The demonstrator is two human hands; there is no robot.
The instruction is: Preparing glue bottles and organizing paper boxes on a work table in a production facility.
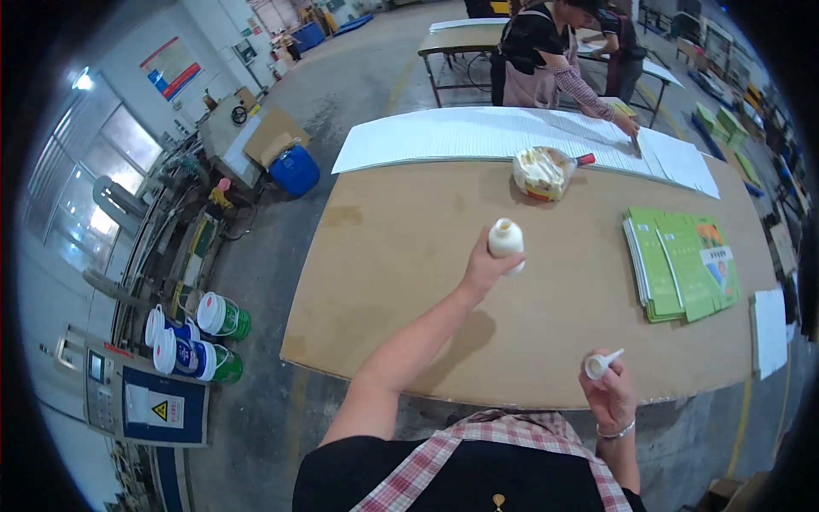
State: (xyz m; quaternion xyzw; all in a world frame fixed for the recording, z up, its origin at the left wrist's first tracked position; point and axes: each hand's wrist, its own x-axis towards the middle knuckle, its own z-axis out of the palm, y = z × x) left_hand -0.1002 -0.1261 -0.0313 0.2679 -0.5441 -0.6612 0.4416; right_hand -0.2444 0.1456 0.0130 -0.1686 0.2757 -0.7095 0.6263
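Observation:
My left hand (486, 269) is stretched out over the brown table, its fingers wrapped round a white plastic bottle (506, 241). The bottle has no cap on, and its round mouth faces up toward me. Close to the table's near edge, my right hand (612, 397) pinches a white nozzle cap (599, 366), with the thin tip pointing up and to the right. Bottle and cap are well apart. Beyond the bottle stands a cut-open plastic tub (539, 175) coated with whitish paste, and a red handle (585, 160) sticks out to its right.
Green booklets (682, 264) lie stacked at the table's right. Fanned white sheets (444, 136) line the far edge, where another person's hand (627, 126) works with a small tool. Several paint-type buckets (217, 316) and a control cabinet (162, 401) stand on the left.

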